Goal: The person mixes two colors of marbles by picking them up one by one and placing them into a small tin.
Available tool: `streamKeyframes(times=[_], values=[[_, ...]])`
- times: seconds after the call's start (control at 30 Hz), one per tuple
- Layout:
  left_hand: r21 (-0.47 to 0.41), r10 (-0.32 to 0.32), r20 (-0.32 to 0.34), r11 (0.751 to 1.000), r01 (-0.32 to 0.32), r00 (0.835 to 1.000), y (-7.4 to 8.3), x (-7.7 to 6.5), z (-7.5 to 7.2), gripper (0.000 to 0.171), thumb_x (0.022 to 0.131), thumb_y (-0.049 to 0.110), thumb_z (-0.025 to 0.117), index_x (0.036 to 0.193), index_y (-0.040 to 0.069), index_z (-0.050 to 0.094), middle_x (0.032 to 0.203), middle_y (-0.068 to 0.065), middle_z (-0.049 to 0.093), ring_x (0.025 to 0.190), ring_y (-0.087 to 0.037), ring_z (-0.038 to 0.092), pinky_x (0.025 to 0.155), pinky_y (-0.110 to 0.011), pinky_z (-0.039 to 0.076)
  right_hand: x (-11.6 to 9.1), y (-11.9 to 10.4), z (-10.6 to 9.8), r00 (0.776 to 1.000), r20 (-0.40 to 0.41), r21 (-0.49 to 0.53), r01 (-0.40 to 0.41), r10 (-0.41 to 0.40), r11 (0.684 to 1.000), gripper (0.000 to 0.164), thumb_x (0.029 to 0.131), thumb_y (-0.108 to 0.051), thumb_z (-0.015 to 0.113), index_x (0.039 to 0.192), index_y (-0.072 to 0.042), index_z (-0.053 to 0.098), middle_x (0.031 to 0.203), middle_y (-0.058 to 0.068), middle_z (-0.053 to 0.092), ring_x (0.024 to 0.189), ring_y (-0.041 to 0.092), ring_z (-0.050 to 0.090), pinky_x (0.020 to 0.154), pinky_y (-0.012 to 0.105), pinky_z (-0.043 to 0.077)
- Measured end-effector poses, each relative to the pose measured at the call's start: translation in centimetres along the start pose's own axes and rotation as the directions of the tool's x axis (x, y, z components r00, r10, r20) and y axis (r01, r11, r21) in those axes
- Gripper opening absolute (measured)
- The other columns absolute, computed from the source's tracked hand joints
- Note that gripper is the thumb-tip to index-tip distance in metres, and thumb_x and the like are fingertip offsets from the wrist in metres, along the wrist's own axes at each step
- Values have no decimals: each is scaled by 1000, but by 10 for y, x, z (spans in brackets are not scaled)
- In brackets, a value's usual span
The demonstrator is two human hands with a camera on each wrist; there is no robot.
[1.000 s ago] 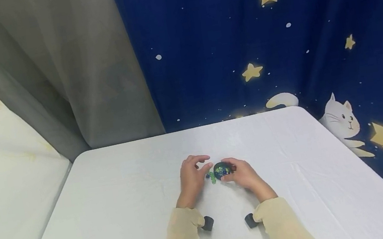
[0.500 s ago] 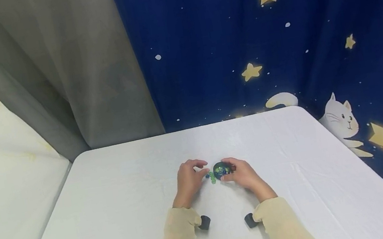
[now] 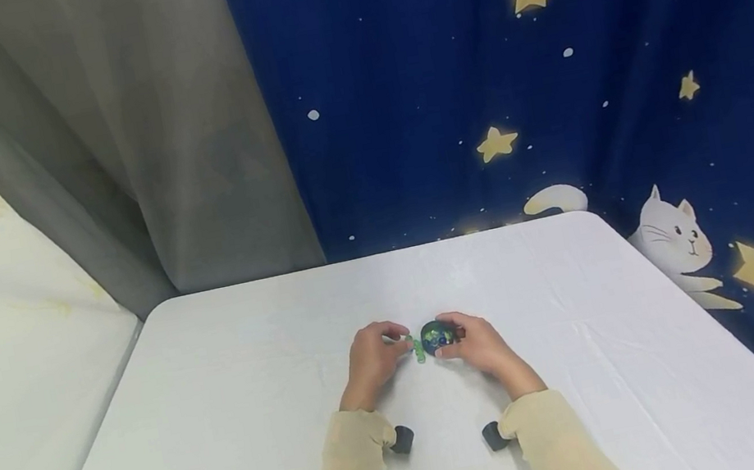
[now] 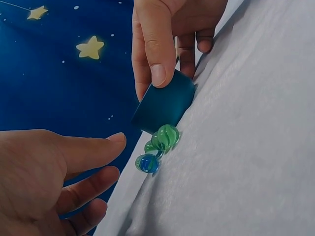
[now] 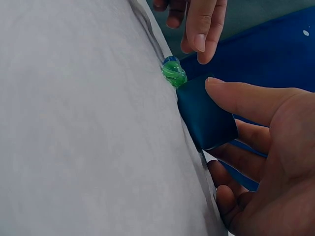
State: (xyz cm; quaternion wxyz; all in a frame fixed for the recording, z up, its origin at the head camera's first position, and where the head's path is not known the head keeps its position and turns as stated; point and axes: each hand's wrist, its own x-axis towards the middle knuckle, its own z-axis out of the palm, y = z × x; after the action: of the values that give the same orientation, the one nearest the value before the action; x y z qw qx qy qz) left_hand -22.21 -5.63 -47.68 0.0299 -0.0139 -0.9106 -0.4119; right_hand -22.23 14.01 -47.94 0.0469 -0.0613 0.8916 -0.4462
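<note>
Two-handed: grips dark-teal cylindrical cup point(image 5: 204, 115) in right hand point(image 3: 479, 341); holds left hand point(image 3: 372, 359) parted near green-blue glassy marbles point(image 4: 167, 135), partly overlapped.

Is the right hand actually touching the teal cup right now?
Touching. The right wrist view shows the right hand with its thumb lying against the teal cup, no gap between.

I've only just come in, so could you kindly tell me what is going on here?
A person is handling marbles at a white table. Their right grip holds a dark teal cup with green and blue marbles visible inside. Loose green marbles and a blue one lie beside the cup, near the left grip, which appears to hold nothing.
</note>
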Motion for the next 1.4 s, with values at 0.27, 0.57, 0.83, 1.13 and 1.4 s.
streamKeyframes(times=[0.27, 0.57, 0.83, 1.13, 1.4], values=[[15, -5, 21, 1000, 5, 1000, -2, -2, 1, 13, 78, 15, 80, 89, 17, 74, 85, 4, 64, 83, -16, 59, 84, -40, 47, -1, 2, 0, 1000, 3, 8, 4, -4, 1000, 58, 78, -17, 81, 131, -12, 59, 128, 12, 61, 115, 33, 57, 94, 51, 44], [12, -17, 41, 1000, 17, 999, -3, -3, 3, 13, 78, 14, 80, 88, 17, 73, 79, 6, 60, 78, -15, 56, 80, -39, 46, -1, 1, 0, 1000, 3, 12, 0, 0, 1000, 58, 78, -16, 81, 131, -13, 60, 128, 11, 61, 115, 33, 57, 95, 51, 44], [27, -22, 47, 999, 20, 999, -4, -4, 7, 14, 77, 13, 80, 90, 17, 74, 77, 6, 59, 73, -15, 53, 73, -37, 45, -2, -1, -1, 1000, 4, -5, -3, 3, 1000, 58, 78, -18, 81, 132, -13, 59, 128, 11, 61, 114, 33, 57, 94, 51, 44], [41, -31, 46, 999, 29, 998, -4, -5, 10, 15, 77, 12, 79, 91, 17, 75, 77, 6, 59, 74, -15, 53, 73, -37, 45, -2, -1, -2, 1000, 4, -3, -5, 5, 1000, 58, 78, -17, 81, 132, -13, 59, 128, 11, 61, 115, 33, 57, 94, 51, 44], [39, -26, 35, 999, 24, 999, -4, -5, 11, 16, 77, 10, 79, 90, 18, 75, 76, 6, 59, 73, -14, 54, 73, -36, 45, -2, 0, -2, 1000, 2, -3, -1, 1, 1000, 58, 78, -18, 81, 131, -13, 60, 127, 11, 61, 114, 33, 58, 94, 51, 45]])
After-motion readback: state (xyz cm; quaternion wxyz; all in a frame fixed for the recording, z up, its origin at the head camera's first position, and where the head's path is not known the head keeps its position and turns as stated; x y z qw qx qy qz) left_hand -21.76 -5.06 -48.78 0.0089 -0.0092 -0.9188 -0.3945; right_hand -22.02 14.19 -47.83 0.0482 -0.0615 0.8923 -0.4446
